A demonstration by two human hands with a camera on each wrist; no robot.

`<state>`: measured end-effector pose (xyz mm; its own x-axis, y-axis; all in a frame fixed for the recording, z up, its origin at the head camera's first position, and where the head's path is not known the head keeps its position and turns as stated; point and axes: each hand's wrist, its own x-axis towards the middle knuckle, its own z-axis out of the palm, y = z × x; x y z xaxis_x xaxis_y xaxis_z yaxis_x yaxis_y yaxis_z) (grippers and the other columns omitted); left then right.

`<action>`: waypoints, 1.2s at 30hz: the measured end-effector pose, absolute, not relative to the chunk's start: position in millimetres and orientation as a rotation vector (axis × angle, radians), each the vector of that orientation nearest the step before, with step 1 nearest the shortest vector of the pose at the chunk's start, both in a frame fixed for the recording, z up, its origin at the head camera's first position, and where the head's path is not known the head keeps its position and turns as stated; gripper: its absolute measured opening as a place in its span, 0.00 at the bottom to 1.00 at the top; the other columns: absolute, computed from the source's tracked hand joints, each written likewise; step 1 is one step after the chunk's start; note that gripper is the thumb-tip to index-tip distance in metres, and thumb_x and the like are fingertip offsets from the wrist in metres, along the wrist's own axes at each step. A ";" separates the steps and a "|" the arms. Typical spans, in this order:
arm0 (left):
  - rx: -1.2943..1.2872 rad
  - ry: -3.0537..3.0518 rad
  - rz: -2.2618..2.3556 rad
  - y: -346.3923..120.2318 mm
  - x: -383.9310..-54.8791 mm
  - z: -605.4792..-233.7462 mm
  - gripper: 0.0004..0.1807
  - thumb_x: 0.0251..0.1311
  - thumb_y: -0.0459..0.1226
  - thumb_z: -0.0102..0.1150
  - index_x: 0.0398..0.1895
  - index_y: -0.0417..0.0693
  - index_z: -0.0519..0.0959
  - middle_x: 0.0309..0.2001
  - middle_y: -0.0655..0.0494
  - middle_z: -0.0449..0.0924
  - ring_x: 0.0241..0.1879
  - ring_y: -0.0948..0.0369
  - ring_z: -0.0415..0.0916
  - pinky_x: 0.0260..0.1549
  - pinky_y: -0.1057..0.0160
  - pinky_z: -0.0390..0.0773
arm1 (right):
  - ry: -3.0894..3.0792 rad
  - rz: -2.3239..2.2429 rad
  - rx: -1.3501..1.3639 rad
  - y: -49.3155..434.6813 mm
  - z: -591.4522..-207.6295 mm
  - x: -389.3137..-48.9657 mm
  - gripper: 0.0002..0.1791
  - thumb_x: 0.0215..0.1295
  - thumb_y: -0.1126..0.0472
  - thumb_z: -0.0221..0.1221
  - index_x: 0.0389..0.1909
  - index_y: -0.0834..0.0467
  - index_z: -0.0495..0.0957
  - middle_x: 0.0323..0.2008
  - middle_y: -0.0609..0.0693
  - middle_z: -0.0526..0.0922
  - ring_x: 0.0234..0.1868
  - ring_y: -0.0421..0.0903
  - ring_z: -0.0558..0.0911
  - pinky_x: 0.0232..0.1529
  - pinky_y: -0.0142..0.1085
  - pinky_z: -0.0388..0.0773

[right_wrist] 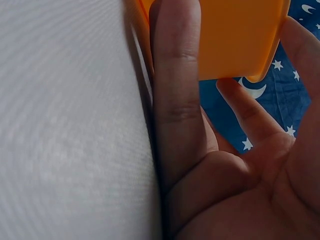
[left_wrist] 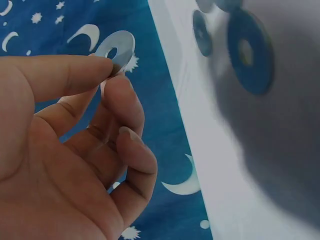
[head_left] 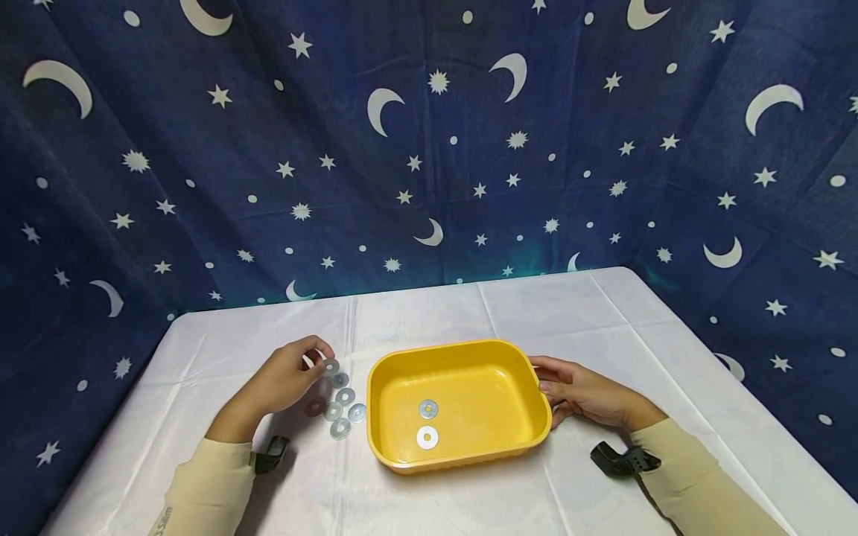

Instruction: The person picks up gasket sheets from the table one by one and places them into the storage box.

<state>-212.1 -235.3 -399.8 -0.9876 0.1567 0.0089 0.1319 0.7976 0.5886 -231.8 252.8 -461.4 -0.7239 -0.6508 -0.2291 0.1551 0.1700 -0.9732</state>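
One metal washer [head_left: 331, 366], pinched between thumb and fingertip of left hand [head_left: 284, 380]. Loose washers [head_left: 345, 397], grouped just below it on white-covered worktop [head_left: 482, 502]. Yellow tray [head_left: 485, 409], two washers [head_left: 427, 445] lying inside. Right hand [head_left: 586, 394], fingers spread, touching tray's right end.

I count nine washers [head_left: 342, 435] in total. Six of them are on the table [head_left: 590, 327], two are inside the yellow tray [head_left: 482, 402], and one is in the left hand [head_left: 284, 380]. Of trays there is one, and of tables also one. The hands are two, counting the right hand [head_left: 590, 391]. There are two sleeves [head_left: 211, 484] and two black wrist devices [head_left: 271, 455].
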 end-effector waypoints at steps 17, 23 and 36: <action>0.404 2.907 1.041 -215.6 -200.5 -379.3 0.06 0.68 0.30 0.57 0.44 0.48 0.78 0.35 0.53 0.77 0.29 0.58 0.69 0.24 0.67 0.73 | 1.827 -1.623 -0.477 251.0 -459.0 -231.3 0.36 0.77 0.58 0.52 0.78 0.63 0.47 0.72 0.65 0.65 0.46 0.52 0.86 0.43 0.47 0.85; 0.421 2.895 1.036 -207.6 -197.3 -374.5 0.06 0.68 0.31 0.57 0.44 0.48 0.78 0.35 0.54 0.76 0.30 0.59 0.69 0.25 0.67 0.74 | 1.825 -1.624 -0.484 251.1 -458.6 -231.9 0.36 0.77 0.58 0.51 0.78 0.63 0.47 0.72 0.65 0.65 0.46 0.52 0.86 0.43 0.46 0.85; 0.499 2.854 0.978 -185.9 -194.8 -371.3 0.06 0.67 0.31 0.59 0.42 0.52 0.79 0.34 0.54 0.78 0.29 0.59 0.70 0.25 0.67 0.75 | 1.811 -1.621 -0.484 252.7 -462.3 -232.6 0.36 0.77 0.57 0.51 0.78 0.61 0.48 0.70 0.58 0.70 0.47 0.52 0.86 0.43 0.46 0.85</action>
